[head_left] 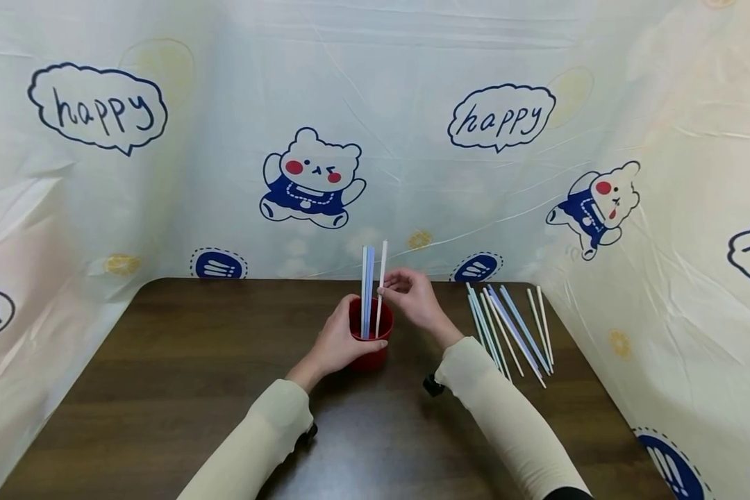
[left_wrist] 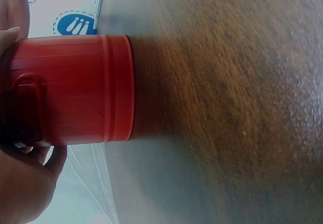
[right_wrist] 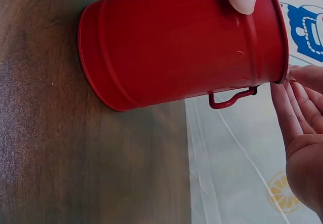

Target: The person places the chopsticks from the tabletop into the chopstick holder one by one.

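A red metal bucket (head_left: 370, 360) stands upright at the middle of the table, with a small looped handle (right_wrist: 234, 99) on its side in the right wrist view. My left hand (head_left: 336, 340) grips the bucket around its upper part, thumb across the near side. Blue and pale straws (head_left: 367, 292) stand inside it, their lower ends hidden by the wall. Over the bucket's right rim, my right hand (head_left: 414, 298) pinches a white straw (head_left: 382, 267), which stands nearly upright with its lower end inside the bucket.
Several loose straws (head_left: 512, 326) in white, blue, purple and pale green lie on the brown table (head_left: 181, 389) at the right. A printed curtain (head_left: 406, 187) hangs behind the table and along its sides.
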### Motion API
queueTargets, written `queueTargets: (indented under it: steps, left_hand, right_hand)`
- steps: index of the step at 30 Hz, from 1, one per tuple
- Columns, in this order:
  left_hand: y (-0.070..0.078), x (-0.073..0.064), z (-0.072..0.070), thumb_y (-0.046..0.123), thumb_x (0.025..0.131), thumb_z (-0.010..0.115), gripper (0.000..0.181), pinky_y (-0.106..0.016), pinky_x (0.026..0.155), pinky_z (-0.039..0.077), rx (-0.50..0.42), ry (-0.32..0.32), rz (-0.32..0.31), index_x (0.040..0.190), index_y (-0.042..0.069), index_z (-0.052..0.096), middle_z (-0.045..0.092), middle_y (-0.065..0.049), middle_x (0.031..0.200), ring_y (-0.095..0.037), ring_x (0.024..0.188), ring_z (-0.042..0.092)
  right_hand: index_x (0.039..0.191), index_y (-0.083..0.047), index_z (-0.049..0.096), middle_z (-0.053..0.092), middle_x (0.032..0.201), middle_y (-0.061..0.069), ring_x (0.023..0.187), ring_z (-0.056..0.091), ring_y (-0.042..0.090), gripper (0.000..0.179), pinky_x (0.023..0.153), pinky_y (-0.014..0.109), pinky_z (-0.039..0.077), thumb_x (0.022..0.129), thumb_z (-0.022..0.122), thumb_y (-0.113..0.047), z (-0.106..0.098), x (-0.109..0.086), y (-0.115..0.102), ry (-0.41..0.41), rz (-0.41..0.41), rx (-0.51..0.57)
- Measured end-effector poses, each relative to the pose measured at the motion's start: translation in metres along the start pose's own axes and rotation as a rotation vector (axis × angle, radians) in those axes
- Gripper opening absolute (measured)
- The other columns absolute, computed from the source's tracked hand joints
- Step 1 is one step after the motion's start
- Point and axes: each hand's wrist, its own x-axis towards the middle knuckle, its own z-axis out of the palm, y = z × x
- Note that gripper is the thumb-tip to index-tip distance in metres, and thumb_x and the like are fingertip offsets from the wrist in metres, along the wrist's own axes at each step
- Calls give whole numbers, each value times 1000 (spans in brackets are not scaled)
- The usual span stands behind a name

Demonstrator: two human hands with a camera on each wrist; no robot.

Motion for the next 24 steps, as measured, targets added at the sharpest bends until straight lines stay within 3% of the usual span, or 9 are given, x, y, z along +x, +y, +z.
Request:
queueTargets:
  steps: [16,24]
  left_hand:
    - [-1,-1,0,33,76,92,84,-48,100,54,11,-1,7,141,21,40,54,0,132,-21,118,56]
    - [-1,-1,1,32,76,92,85,-50,102,52,3,-6,2,141,21,39,54,-1,134,-21,119,56]
  right_hand:
    - [107,-5,71,71,101,9,92,69,21,15,88,35,59,93,75,-5,14,-4,8,-31,-1,33]
    - [111,-6,71,72,103,9,93,69,22,17,87,36,59,95,74,-11,8,-4,5,-53,18,3]
